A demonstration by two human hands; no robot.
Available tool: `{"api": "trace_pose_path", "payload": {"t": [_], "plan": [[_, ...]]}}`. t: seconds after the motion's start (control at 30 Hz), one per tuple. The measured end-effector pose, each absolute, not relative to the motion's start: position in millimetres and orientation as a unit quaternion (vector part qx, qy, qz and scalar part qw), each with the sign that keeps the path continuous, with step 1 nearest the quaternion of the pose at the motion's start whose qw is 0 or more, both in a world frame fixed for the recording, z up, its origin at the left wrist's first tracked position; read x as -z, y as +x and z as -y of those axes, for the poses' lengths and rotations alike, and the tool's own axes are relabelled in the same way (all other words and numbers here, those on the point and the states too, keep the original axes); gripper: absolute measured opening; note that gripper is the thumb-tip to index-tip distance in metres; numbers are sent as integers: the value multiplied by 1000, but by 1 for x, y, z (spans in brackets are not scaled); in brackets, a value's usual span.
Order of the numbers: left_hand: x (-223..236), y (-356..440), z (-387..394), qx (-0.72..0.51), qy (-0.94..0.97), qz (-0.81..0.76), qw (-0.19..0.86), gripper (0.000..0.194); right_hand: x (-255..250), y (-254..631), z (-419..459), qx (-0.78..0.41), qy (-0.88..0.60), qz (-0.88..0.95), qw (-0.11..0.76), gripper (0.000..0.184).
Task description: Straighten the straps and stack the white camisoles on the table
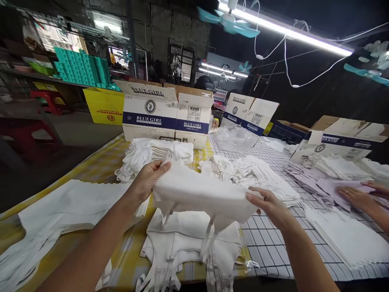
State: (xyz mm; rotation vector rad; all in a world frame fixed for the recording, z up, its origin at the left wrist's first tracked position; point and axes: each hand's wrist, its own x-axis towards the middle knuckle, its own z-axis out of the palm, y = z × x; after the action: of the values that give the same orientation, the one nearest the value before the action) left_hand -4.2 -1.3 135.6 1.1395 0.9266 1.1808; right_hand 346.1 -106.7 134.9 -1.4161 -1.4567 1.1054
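Observation:
I hold a thick folded stack of white garments (200,192) lifted above the table. My left hand (146,180) grips its left end, fingers closed over the top edge. Its right end is in my right hand (269,207), thumb on top. White straps dangle from the underside of the stack. Directly below lies a flat pile of white strapped garments (182,247) on the table's near edge.
More white garment piles lie around: far left (57,215), behind (152,156), centre (255,174), right (343,235). Open "Blue Girl" cartons (164,115) (249,111) (340,142) stand at the back. Another person's hands (361,196) rest on cloth at the right edge.

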Motion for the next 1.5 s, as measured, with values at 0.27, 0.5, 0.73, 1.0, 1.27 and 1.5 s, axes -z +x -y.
{"api": "trace_pose_path", "payload": {"t": [0.27, 0.5, 0.73, 1.0, 1.27, 1.5], "plan": [[-135, -12, -8, -518, 513, -387, 564, 32, -139, 349, 95, -414, -544, 548, 482, 30], [-146, -2, -14, -546, 547, -402, 491, 28, -147, 352, 72, -323, -552, 534, 553, 27], [-172, -2, 2, -579, 596, -385, 403, 25, -168, 350, 82, -224, -501, 572, 610, 14], [-60, -64, 74, -282, 716, -449, 455, 9, -78, 341, 141, -348, -493, 762, 236, 12], [-14, -73, 132, -163, 752, -508, 386, 12, -32, 333, 193, -371, -567, 701, 222, 16], [6, -79, 139, -159, 770, -524, 328, 8, -15, 336, 204, -371, -593, 679, 224, 19]]}}
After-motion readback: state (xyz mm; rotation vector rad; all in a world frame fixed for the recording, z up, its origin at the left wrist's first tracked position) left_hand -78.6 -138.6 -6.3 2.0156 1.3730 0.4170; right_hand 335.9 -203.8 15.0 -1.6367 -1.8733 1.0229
